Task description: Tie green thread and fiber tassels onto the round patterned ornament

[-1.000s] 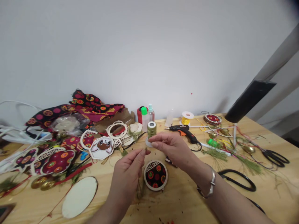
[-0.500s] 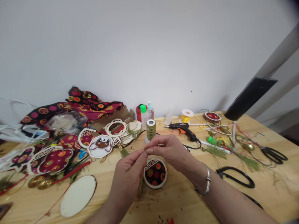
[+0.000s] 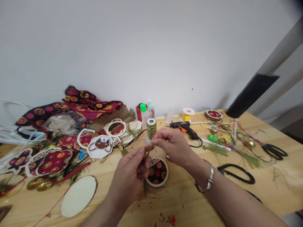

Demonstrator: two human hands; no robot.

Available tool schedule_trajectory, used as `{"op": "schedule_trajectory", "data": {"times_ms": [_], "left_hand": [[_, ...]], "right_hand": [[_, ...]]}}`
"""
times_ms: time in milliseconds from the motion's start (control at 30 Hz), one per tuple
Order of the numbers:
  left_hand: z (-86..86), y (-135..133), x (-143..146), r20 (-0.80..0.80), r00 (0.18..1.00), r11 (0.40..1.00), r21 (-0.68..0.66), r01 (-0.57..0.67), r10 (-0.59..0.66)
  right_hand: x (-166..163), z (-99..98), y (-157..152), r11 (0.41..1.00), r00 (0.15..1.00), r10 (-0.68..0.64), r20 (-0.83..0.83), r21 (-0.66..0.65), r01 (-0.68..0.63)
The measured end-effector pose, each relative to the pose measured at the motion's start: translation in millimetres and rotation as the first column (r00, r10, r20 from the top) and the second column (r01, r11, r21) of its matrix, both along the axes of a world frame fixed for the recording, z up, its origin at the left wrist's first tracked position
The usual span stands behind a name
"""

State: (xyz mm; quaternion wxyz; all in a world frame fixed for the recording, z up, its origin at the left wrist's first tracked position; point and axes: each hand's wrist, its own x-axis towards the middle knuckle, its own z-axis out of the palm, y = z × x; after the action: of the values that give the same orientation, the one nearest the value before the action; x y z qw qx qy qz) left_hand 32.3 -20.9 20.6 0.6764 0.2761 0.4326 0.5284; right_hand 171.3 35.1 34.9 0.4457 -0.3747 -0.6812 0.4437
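My left hand (image 3: 132, 173) is closed on a slim bundle of olive-green thread (image 3: 145, 187), whose lower end hangs below the fingers. Thumb and fingertips of my right hand (image 3: 174, 146) pinch the upper end of the same thread, just above the left fingertips. Under the hands lies a round ornament (image 3: 158, 172) with a pale wooden rim and black flowered fabric, partly covered by the left fingers. Behind the right fingertips stands a spool of olive-green thread (image 3: 151, 128).
A hot glue gun (image 3: 183, 125) and a yellow cord spool (image 3: 187, 116) lie behind. To the right are black-handled scissors (image 3: 236, 173) and loose green tassels (image 3: 248, 157). Wooden ornaments, brass bells (image 3: 44, 183) and a white oval piece (image 3: 79, 196) occupy the left.
My hands have moved slightly apart, the right rising a little above the left. A short length of green thread now shows between them. The view has shifted slightly.
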Motion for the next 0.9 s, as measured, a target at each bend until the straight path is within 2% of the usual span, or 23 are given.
{"op": "schedule_trajectory", "data": {"times_ms": [267, 433, 533, 667, 833, 900], "left_hand": [[9.5, -1, -1, 0.067, 0.997, 0.997, -0.068, -0.031, 0.036], [12.5, -2, -1, 0.049, 0.998, 0.999, -0.046, -0.029, 0.031], [8.2, -1, 0, -0.04, 0.998, 0.998, 0.007, -0.056, 0.057], [-0.8, -2, 1, -0.214, 0.971, 0.992, 0.091, -0.089, 0.107], [-4.7, -4, -1, -0.424, 0.896, 0.984, 0.161, -0.073, 0.136], [-2.9, -4, -1, -0.499, 0.843, 0.971, 0.213, -0.106, 0.201]], "right_hand": [[1, 3.3, 0, 1.0, 1.0, -0.025, -0.001, 0.005, 0.025], [1, 1.1, 2, 0.999, 0.999, -0.032, 0.009, 0.009, 0.032], [1, 0.2, 2, 0.999, 0.999, -0.038, 0.034, 0.002, 0.038], [0, -0.3, 1, 1.0, 1.0, 0.016, 0.025, 0.005, -0.016], [-1, -2.6, 1, 0.999, 1.0, 0.026, 0.011, -0.035, -0.026], [-2, -3.2, 2, 0.998, 1.0, 0.024, 0.007, -0.056, -0.024]]}}
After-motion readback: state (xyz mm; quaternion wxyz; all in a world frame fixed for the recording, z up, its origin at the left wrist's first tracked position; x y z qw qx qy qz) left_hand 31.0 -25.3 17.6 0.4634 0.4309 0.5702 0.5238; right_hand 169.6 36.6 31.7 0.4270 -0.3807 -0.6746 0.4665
